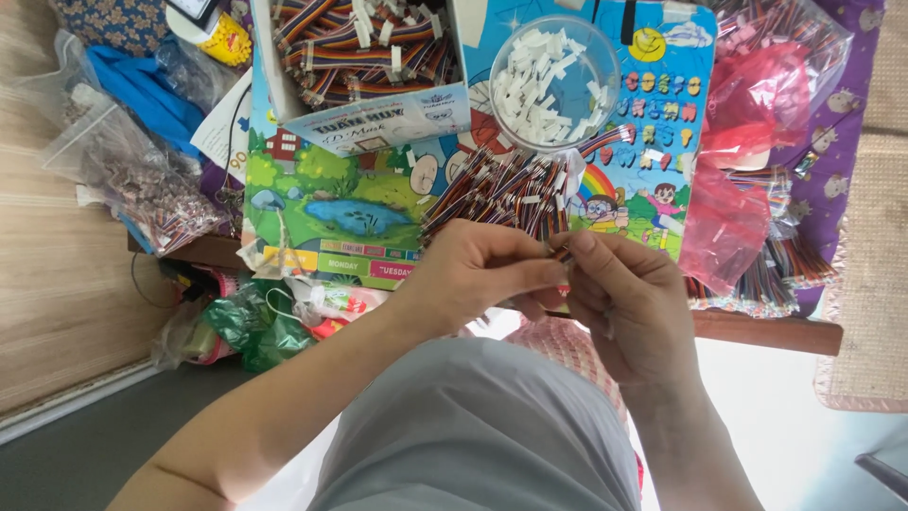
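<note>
Pinching a short rainbow ribbon cable between the fingertips of both hands, we work just above the near edge of a low counter. Our left hand and right hand meet at the cable, thumbs and forefingers closed on it, the two hands touching at the tips. How much of the cable lies hidden inside the grip we cannot tell.

Just beyond our fingers a loose pile of similar multicoloured cables lies on a bright cartoon play mat that covers the counter. Behind the pile stands a round clear plastic tub filled with small white connector housings. To its left an open cardboard box holds more striped cable bundles.

On the right, clear and red plastic bags of further cables rest on a purple patterned cloth. On the left, a zip bag of small parts lies near a blue cloth, and green and white bags hang below the counter edge. Our grey-clad knee fills the foreground.
</note>
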